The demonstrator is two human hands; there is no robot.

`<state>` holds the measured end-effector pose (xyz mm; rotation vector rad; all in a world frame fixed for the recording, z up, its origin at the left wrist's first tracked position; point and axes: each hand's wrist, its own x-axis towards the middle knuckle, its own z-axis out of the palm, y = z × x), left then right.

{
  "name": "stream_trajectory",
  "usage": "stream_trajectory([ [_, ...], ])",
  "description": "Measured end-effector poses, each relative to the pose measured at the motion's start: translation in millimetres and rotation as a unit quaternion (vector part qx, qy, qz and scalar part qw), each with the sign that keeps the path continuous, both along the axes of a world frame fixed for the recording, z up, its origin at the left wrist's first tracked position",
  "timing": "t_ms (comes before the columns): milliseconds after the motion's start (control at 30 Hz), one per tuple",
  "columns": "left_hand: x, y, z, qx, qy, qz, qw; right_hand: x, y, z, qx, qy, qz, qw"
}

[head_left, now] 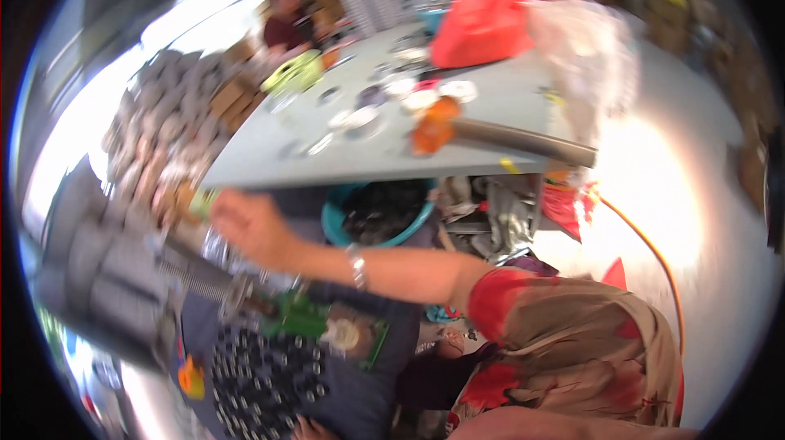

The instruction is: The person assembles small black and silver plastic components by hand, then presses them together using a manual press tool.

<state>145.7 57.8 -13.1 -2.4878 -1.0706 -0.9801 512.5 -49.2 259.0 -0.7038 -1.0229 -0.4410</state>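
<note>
- The right hand [252, 226], fingers curled, is raised beside the grey machine [110, 276], past the near left part of the grey tabletop [376, 158]; blur hides whether it grasps anything, so I cannot tell.
- Of the left hand [307, 430], only a few fingers show at the lower edge of the dark work surface [364, 391]; its grip cannot be told.
- Many small black pieces [266, 379] with pale rings lie spread over that work surface, between its left edge and the green metal base [302, 316], the nearest of them just beside the left hand.
- An orange-and-yellow object [190, 378] sits at the work surface's left edge.
- 1 blue basin [334, 223] of dark contents stands below the tabletop's near edge.
- On the tabletop, 1 orange object [435, 125] and 1 brown bar [523, 141] lie toward the near right corner; a red bag [482, 23] stands toward the far right.
</note>
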Motion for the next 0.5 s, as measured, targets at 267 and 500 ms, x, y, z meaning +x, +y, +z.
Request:
stream_trajectory([
  [267, 9.1, -14.1, 14.9, -0.012, 0.016, 0.036, 0.999, -4.0, -22.6, 13.3, 0.004, -0.001, -0.007, 1.000],
  [500, 1.4, -8.8, 13.4, -0.021, -0.004, 0.030, 0.999, -5.7, -10.5, 10.1, 0.031, -0.018, 0.010, 0.999],
])
